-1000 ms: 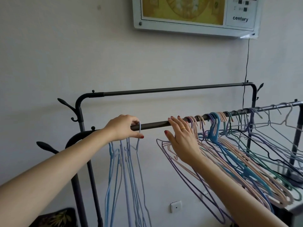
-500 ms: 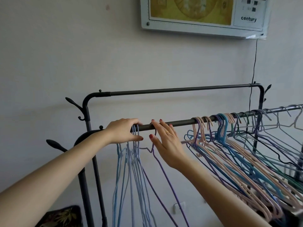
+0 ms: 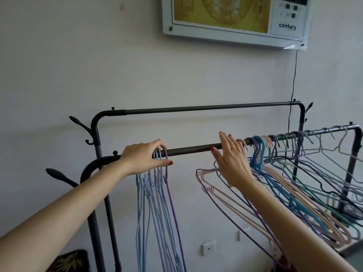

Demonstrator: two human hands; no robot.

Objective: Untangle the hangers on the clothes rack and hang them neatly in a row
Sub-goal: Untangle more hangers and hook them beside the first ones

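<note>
A dark clothes rack has a front rail (image 3: 192, 149) and a higher back rail (image 3: 196, 108). At the rail's left end several blue hangers (image 3: 155, 203) hang straight down in a tight bunch, with a purple hanger (image 3: 173, 203) on their right. My left hand (image 3: 145, 156) grips the front rail right beside their hooks, thumb underneath. To the right, a tangled mass of pink, blue, purple and green hangers (image 3: 294, 183) hangs slanted. With its fingers straight, my right hand (image 3: 229, 160) reaches the rail at the leftmost pink hooks of that mass.
A framed picture (image 3: 225, 36) hangs on the wall above, with a thin cord (image 3: 293, 75) dropping behind the rack. Coat pegs (image 3: 59, 173) stick out from the rack's left post. A wall socket (image 3: 208, 248) and a dark patterned object (image 3: 68, 261) sit low down.
My right hand slid the purple hanger left to the blue bunch, let it go, and moved back right to the tangled mass. My left hand stayed on the rail.
</note>
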